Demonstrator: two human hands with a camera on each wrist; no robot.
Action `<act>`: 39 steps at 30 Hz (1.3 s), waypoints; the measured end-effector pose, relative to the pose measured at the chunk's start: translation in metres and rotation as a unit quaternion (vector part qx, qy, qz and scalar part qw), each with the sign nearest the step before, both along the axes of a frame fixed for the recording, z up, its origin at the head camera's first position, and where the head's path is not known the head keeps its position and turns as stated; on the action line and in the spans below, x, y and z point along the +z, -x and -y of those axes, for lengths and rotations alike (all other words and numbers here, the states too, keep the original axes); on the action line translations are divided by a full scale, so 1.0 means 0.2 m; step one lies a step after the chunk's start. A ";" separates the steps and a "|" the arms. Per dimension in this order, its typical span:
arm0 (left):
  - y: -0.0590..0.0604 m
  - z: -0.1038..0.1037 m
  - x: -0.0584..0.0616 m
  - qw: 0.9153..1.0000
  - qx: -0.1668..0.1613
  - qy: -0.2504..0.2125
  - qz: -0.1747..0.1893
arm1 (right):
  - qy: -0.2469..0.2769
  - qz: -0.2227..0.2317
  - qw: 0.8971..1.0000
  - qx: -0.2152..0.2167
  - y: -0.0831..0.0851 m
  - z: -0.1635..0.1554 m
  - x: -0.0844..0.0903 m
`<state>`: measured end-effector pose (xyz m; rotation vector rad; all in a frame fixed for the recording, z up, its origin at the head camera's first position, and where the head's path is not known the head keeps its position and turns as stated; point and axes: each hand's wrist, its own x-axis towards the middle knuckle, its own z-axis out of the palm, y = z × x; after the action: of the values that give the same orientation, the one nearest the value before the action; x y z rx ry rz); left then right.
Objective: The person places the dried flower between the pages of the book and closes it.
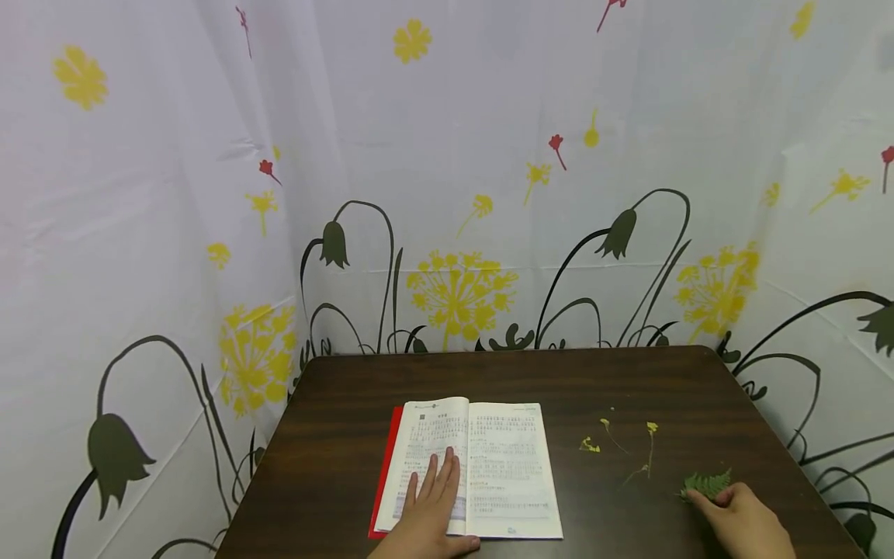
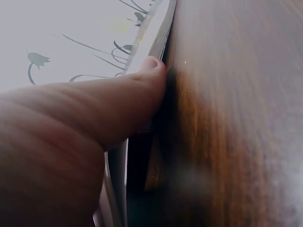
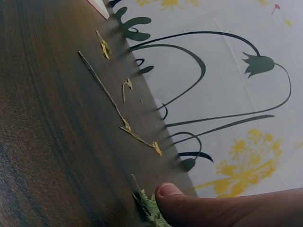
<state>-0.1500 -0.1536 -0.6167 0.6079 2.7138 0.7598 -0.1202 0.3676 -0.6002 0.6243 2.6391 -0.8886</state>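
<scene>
The left hand point(image 1: 429, 508) lies flat, fingers point(image 1: 447, 472) straight and slightly spread, on the open book point(image 1: 510, 466) at 6 o'clock on the bench point(image 1: 335, 435). The right hand point(image 1: 743, 520) touches a fern point(image 1: 707, 484) at 4 o'clock, perhaps pinching it. Only the right wrist view shows its thumb point(image 3: 173, 196) on the fern. Dried flowers point(image 1: 649, 446) lie between.

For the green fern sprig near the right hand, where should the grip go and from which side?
Probably at the near end of the fern sprig, where the right hand already touches it. It lies flat on the table, so a thumb-and-finger pinch from above and the person's side seems best.
</scene>
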 end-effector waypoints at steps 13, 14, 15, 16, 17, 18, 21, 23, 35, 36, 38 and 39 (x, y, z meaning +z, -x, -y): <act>0.08 -0.04 -0.01 0.999 0.025 0.020 -0.032 | 0.005 -0.035 0.998 -0.056 0.06 0.03 -0.04; 0.08 -0.04 -0.02 0.999 0.028 0.021 -0.036 | 0.011 -0.040 0.997 -0.058 0.06 0.03 -0.04; 0.09 -0.04 -0.02 0.999 0.029 0.024 -0.038 | 0.016 -0.044 0.997 -0.059 0.06 0.02 -0.04; 0.09 -0.05 -0.02 0.998 0.031 0.026 -0.039 | 0.018 -0.048 0.997 -0.061 0.06 0.00 -0.04; 0.09 -0.05 -0.03 0.998 0.032 0.027 -0.038 | 0.021 -0.054 0.996 -0.061 0.06 -0.01 -0.04; 0.09 -0.05 -0.03 0.998 0.032 0.026 -0.037 | 0.021 -0.060 0.996 -0.062 0.06 -0.01 -0.05; 0.08 -0.06 -0.03 0.999 0.032 0.024 -0.036 | 0.017 -0.079 0.995 -0.059 0.06 -0.03 -0.05; 0.08 -0.06 -0.03 0.999 0.032 0.022 -0.037 | 0.010 -0.094 0.994 -0.053 0.06 -0.03 -0.05; 0.07 -0.06 -0.04 0.998 0.032 0.034 -0.051 | 0.016 -0.048 0.995 -0.090 0.05 0.01 -0.07; 0.07 -0.06 -0.04 0.998 0.033 0.034 -0.051 | 0.015 -0.044 0.995 -0.085 0.05 0.01 -0.07; 0.07 -0.06 -0.05 0.997 0.036 0.036 -0.054 | 0.011 -0.045 0.996 -0.072 0.05 0.01 -0.07; 0.07 -0.07 -0.05 0.997 0.037 0.037 -0.056 | 0.007 -0.051 0.997 -0.065 0.05 0.01 -0.07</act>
<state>-0.1640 -0.1406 -0.6263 0.5511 2.8677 0.6569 -0.1293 0.3650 -0.6134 0.7744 2.7060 -1.0001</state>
